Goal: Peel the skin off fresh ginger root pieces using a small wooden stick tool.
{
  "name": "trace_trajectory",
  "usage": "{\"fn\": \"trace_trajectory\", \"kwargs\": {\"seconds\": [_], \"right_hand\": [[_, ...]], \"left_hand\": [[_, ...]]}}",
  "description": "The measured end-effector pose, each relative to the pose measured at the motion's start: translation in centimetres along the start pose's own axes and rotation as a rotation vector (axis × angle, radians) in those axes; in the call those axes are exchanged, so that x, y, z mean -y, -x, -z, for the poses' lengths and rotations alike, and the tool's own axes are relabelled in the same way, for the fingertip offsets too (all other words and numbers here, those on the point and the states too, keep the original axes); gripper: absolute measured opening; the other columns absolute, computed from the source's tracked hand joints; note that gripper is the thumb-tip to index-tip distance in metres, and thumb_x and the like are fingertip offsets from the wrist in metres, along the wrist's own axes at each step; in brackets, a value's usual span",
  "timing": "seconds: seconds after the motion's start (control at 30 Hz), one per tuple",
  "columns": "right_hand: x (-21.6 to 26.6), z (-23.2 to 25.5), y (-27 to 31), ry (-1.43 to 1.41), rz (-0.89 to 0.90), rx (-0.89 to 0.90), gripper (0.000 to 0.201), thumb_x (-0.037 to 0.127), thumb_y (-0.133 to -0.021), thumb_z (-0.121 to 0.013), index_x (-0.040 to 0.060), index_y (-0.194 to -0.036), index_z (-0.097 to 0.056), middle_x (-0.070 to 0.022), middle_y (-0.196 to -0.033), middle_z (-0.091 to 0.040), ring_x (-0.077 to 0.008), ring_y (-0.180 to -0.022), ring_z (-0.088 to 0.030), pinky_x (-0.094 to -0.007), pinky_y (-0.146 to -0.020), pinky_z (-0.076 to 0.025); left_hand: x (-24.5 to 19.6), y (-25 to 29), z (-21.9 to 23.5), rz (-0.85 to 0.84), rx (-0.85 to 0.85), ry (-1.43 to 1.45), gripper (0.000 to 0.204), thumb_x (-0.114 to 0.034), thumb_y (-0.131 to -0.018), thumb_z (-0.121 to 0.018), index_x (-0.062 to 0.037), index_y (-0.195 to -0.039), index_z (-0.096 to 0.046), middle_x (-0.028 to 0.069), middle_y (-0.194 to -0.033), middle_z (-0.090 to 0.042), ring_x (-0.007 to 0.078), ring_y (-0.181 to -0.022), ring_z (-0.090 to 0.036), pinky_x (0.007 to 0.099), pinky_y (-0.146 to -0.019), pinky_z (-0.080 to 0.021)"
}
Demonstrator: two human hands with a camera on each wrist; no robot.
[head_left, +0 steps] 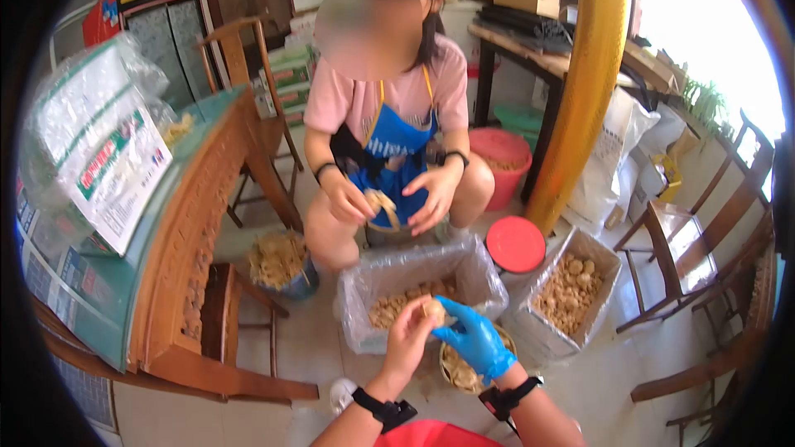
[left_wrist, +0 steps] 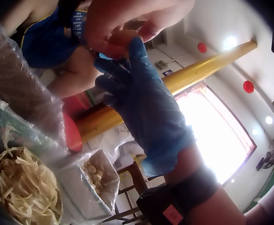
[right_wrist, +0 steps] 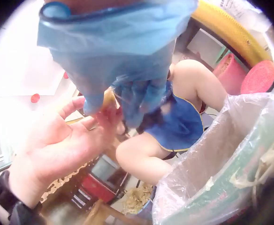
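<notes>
My bare left hand (head_left: 404, 338) pinches a small, rounded, pale-tan bulb-like piece (head_left: 433, 309) between thumb and fingers. From the other side my right hand (head_left: 479, 338), in a blue disposable glove, pinches the same piece; in the right wrist view the gloved thumb meets it at the left fingertips. The fingers partly cover the piece in both wrist views. Below the hands stand a round container of pale peelings (left_wrist: 29, 187) and a plastic-lined box (head_left: 358, 323) holding several tan lumps (head_left: 397, 306).
Opposite sits a person in a blue apron (head_left: 397, 136), holding a pale, peeled-looking piece. A second lined box of lumps (head_left: 570, 291) and a red lid (head_left: 515, 244) are at right. A bucket of peelings (head_left: 281, 261), a carved table (head_left: 190, 281) and chairs stand around.
</notes>
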State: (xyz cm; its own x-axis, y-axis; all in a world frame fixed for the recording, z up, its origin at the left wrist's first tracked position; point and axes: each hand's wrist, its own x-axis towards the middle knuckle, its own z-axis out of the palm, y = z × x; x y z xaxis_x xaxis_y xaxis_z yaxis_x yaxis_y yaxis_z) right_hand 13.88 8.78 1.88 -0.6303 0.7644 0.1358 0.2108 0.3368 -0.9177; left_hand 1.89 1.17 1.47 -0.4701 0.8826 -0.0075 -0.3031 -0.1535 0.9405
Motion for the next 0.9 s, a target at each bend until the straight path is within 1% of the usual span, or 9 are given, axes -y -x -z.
{"fn": "trace_trajectory", "kwargs": {"seconds": [0.1,0.17,0.27,0.43,0.5,0.63,0.7,0.77,0.9], "right_hand": [[-0.7,-0.5,0.4,-0.077,0.047,0.005,0.045,0.019,-0.085,-0.065,0.0064,-0.126,-0.051,-0.0183,-0.093,-0.065,-0.0236,-0.077,-0.062,-0.0342,-0.072,-0.049],[-1.2,-0.1,0.5,0.037,0.028,-0.015,0.025,0.018,-0.085,-0.062,0.0045,-0.106,-0.062,-0.0173,-0.088,-0.064,-0.0304,-0.076,-0.062,-0.0357,-0.070,-0.049],[-0.5,0.1,0.4,0.012,-0.056,-0.032,0.018,0.015,-0.085,-0.062,0.0038,-0.098,-0.065,-0.0159,-0.082,-0.063,-0.0295,-0.073,-0.061,-0.0342,-0.068,-0.048],[-1.4,1.3,0.1,0.030,0.055,-0.235,0.012,0.009,-0.084,-0.062,0.0031,-0.094,-0.065,-0.0135,-0.076,-0.062,-0.0196,-0.066,-0.059,-0.0303,-0.063,-0.047],[-1.6,3.6,-0.4,-0.177,-0.122,-0.324,0.009,0.008,-0.085,-0.061,0.0012,-0.091,-0.065,-0.0116,-0.074,-0.063,-0.0138,-0.066,-0.059,-0.0290,-0.063,-0.046],[-2.8,6.2,0.0,0.126,-0.189,-0.189,0.026,0.013,-0.083,-0.064,0.0022,-0.107,-0.064,-0.0162,-0.089,-0.067,-0.0159,-0.077,-0.063,-0.0299,-0.070,-0.047],[-4.0,5.1,0.9,0.467,-0.230,0.058,0.041,0.022,-0.080,-0.067,0.0044,-0.116,-0.060,-0.0203,-0.100,-0.064,-0.0319,-0.086,-0.064,-0.0384,-0.078,-0.049],[-4.0,3.8,1.7,0.734,-0.258,0.005,0.049,0.026,-0.079,-0.068,0.0070,-0.123,-0.055,-0.0190,-0.105,-0.063,-0.0341,-0.087,-0.063,-0.0409,-0.079,-0.049],[-2.8,3.2,0.6,0.523,-0.128,-0.113,0.052,0.025,-0.080,-0.068,0.0100,-0.127,-0.051,-0.0179,-0.104,-0.062,-0.0325,-0.085,-0.063,-0.0385,-0.075,-0.050]], "left_hand": [[-1.1,0.4,-0.3,0.051,-0.035,0.044,0.038,-0.014,-0.092,-0.055,-0.0022,-0.127,-0.048,0.0041,-0.113,-0.057,0.0102,-0.100,-0.055,0.0248,-0.085,-0.045],[-0.3,0.2,0.3,0.030,-0.053,-0.049,0.036,-0.017,-0.093,-0.051,-0.0063,-0.128,-0.049,0.0030,-0.117,-0.056,0.0093,-0.100,-0.054,0.0227,-0.080,-0.043],[-0.6,0.0,0.5,0.007,-0.016,-0.032,0.037,-0.018,-0.093,-0.052,-0.0055,-0.127,-0.049,0.0034,-0.115,-0.057,0.0085,-0.098,-0.054,0.0226,-0.080,-0.043],[-0.6,-0.1,0.9,-0.060,0.017,-0.166,0.036,-0.013,-0.094,-0.050,0.0010,-0.128,-0.046,0.0063,-0.112,-0.056,0.0104,-0.097,-0.053,0.0253,-0.087,-0.043],[-0.4,-0.5,2.1,-0.067,-0.049,-0.194,0.036,-0.012,-0.095,-0.049,0.0016,-0.128,-0.045,0.0069,-0.110,-0.057,0.0100,-0.096,-0.053,0.0246,-0.085,-0.043],[-1.0,-0.1,2.7,-0.029,-0.046,-0.196,0.036,-0.009,-0.091,-0.054,0.0009,-0.125,-0.046,0.0084,-0.113,-0.056,0.0114,-0.096,-0.055,0.0250,-0.085,-0.046],[-0.7,0.2,2.2,-0.008,-0.032,-0.158,0.036,-0.007,-0.089,-0.057,0.0003,-0.124,-0.047,0.0094,-0.115,-0.055,0.0129,-0.098,-0.056,0.0259,-0.085,-0.046],[-0.8,0.5,1.7,-0.001,0.022,-0.132,0.036,-0.008,-0.090,-0.055,0.0004,-0.124,-0.047,0.0082,-0.115,-0.054,0.0128,-0.097,-0.055,0.0263,-0.084,-0.047],[-1.2,0.3,1.5,0.113,0.043,-0.054,0.037,-0.015,-0.092,-0.052,-0.0012,-0.126,-0.046,0.0065,-0.115,-0.055,0.0119,-0.099,-0.053,0.0275,-0.085,-0.044]]}}
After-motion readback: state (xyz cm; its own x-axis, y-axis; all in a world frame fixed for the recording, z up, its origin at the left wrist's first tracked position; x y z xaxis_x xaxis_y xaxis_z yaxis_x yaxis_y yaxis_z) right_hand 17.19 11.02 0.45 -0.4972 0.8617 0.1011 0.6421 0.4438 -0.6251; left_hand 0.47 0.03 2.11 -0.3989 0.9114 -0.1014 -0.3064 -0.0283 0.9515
